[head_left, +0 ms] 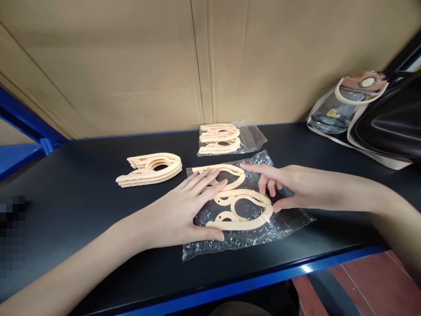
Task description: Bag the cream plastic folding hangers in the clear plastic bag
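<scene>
Left hand (179, 210) flat over bagged hangers (237, 226)

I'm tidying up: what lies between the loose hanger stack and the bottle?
In the head view, the far clear bag with hangers in it.

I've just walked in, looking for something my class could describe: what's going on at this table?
A person has both hands on or close to a clear plastic bag with two cream hanger-like pieces. The left hand lies spread across them; the right hand has its thumb and forefinger at their right ends. A loose stack of similar pieces sits to the left, and another filled bag lies behind.
</scene>
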Tool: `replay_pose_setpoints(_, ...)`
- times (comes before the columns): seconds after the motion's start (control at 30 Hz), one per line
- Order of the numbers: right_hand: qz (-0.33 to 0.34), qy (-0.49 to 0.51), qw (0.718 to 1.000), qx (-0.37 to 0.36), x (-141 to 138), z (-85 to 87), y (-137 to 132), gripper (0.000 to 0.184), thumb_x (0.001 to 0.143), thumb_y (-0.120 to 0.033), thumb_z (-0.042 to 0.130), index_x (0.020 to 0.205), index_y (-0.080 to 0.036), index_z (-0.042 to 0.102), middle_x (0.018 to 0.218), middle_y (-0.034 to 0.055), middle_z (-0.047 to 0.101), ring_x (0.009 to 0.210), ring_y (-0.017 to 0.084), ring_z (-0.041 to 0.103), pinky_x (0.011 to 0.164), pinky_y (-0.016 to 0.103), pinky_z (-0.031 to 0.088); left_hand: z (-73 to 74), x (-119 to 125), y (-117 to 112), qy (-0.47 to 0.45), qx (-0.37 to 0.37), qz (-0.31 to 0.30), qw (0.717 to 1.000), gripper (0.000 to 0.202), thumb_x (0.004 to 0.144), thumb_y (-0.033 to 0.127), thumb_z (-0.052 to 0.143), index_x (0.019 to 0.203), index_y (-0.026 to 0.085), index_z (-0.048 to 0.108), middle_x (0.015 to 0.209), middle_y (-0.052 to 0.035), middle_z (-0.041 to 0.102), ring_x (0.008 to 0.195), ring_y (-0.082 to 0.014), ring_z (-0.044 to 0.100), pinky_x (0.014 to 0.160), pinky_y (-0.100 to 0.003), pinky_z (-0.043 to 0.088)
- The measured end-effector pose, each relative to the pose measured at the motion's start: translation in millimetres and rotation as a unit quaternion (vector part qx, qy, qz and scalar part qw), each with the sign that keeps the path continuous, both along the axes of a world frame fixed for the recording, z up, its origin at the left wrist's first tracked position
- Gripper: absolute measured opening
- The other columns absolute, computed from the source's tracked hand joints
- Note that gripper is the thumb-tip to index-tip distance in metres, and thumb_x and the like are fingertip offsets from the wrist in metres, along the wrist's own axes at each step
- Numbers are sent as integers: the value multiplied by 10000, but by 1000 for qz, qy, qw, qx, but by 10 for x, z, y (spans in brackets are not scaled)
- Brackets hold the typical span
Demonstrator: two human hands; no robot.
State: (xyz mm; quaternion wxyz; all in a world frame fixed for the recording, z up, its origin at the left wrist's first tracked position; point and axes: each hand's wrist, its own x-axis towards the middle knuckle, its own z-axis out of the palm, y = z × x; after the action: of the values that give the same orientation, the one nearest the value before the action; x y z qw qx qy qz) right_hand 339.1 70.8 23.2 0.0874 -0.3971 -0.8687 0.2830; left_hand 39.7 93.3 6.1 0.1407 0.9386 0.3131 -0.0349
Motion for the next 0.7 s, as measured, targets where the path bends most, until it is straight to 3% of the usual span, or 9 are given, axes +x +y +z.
replay_pose_setpoints(0.13, -2, 17, 999, -29, -69, -66, 27, 868, 880, -320, 668, 1535, -434, 110, 965, -36, 641, 838, 175, 635, 762, 320, 542, 3, 10, 1, -2, -8, 1, 1000, 993, 795, 820, 439, 1551, 241, 158, 1612, -89, 14, 1476, -376, 26, 1164, -628, 141)
replay_pose_setpoints(0.4, -37, -23, 997, 65, -138, -134, 35, 873, 841, -389, 713, 1513, -443, 159, 867, -61, 595, 727, 149, 600, 659, 278, 493, 24, 24, -13, 1, -12, 9, 1000, 986, 801, 803, 461, 1549, 233, 164, 1612, -80, 26, 1474, -371, 34, 1167, -614, 149)
replay_pose_setpoints(0.57, -52, -53, 993, 94, -156, -115, 16, 864, 840, -522, 687, 1517, -430, 157, 830, -64, 595, 682, 149, 595, 610, 272, 482, 32, 31, -17, 11, -13, 12, 1000, 985, 800, 795, 476, 1548, 239, 158, 1612, -70, 14, 1473, -368, 18, 1165, -618, 141)
replay_pose_setpoints(0.7, -56, -62, 990, 112, -167, -117, 2, 869, 833, -545, 687, 1519, -417, 168, 801, -69, 596, 656, 149, 594, 595, 271, 479, 30, 17, -30, 19, -5, 9, 1000, 989, 805, 801, 456, 1550, 231, 141, 1610, -75, 5, 1476, -357, 11, 1160, -624, 141)
